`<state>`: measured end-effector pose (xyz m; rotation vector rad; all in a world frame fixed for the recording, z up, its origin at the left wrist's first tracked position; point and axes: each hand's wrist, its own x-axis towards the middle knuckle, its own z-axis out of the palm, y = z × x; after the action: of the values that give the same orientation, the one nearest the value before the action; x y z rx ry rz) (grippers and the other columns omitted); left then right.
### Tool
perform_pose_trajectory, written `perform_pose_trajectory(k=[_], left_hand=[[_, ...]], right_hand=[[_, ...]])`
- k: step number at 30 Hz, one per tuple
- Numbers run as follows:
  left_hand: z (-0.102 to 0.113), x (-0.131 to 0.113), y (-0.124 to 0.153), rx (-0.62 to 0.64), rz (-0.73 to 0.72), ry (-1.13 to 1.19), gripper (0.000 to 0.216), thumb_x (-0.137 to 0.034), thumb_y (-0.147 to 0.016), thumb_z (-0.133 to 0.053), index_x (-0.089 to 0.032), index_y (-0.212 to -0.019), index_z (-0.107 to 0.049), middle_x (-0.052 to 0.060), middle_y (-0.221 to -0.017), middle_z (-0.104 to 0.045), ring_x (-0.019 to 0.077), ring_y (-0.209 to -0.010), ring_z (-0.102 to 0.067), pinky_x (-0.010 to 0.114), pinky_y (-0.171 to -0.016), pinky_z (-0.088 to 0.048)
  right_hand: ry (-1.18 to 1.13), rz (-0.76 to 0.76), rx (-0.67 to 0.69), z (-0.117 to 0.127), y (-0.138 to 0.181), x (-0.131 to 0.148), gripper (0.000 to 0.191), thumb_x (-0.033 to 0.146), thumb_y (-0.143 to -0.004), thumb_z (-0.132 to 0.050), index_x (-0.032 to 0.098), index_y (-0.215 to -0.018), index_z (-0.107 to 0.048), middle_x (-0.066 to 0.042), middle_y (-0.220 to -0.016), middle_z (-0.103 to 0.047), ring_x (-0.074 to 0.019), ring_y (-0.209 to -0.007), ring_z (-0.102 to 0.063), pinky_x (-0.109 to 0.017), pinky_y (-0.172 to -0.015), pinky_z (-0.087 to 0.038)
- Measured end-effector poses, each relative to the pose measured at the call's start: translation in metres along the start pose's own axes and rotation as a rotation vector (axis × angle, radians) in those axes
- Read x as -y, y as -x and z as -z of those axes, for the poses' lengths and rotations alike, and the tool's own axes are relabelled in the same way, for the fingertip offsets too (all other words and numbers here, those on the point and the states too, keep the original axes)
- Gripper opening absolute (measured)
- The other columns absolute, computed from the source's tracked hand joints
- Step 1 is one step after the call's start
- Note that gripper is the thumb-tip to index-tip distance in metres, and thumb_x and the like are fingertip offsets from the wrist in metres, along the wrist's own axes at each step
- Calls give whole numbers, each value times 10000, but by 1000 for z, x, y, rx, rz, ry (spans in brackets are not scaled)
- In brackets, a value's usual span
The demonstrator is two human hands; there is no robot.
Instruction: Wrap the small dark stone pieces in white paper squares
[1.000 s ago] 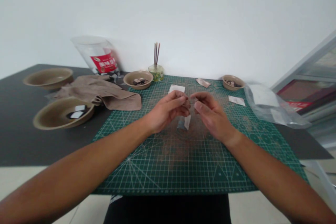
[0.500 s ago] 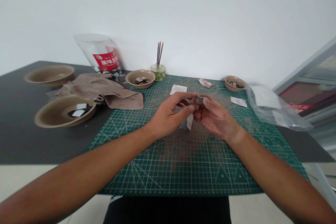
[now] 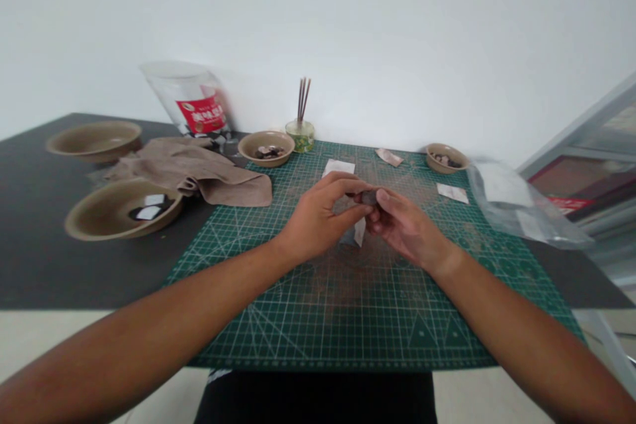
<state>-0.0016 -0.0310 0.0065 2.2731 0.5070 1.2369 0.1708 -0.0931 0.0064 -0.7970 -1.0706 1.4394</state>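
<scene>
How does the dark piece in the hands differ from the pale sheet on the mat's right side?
Colour: the dark piece is grey-brown; the pale sheet is whitish.
Shape: the dark piece looks chunky; the pale sheet is thin and roughly rectangular.
Position: the dark piece is held between the left hand and right hand; the pale sheet lies on the green mat, untouched.

"Any lettering?"
"Pale Chinese characters on the red label [image 3: 203, 114] of the clear jar [image 3: 159, 83]; the first two are perhaps 美味, though blurred."
"And the green mat [image 3: 348, 318]?"
"Tiny scale marks along its front edge, too small to read."
</scene>
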Motion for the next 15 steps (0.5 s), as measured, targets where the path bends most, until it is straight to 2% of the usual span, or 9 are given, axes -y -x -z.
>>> perform_pose_trajectory(k=[3,8,15], left_hand=[[0,1,0,-8,-3,-40,221,-227,-892,-672,-200,-1112,-666,36,-1094,-653,157,-1029,-624,301,-942,-487],[-1,1,0,-30,-32,-108,170,-221,-879,-684,-198,-1047,-691,36,-1081,-677,161,-1038,-636,302,-943,-492],[-2,2,0,-51,-104,-143,155,-233,-866,-709,-206,-1017,-689,31,-1050,-690,158,-1002,-651,308,-907,-508]], right_hand=[[152,71,-4,-1,1,0,201,377,-894,-665,209,-999,-697,11,-818,-551,-102,-677,-448,-220,-594,-376],[446,166,-67,-3,3,0,151,345,-879,-673,196,-880,-651,34,-732,-521,-112,-656,-440,-247,-610,-366],[539,225,-106,-6,2,0,199,357,-941,-569,195,-871,-659,34,-705,-523,-112,-648,-457,-256,-611,-372]])
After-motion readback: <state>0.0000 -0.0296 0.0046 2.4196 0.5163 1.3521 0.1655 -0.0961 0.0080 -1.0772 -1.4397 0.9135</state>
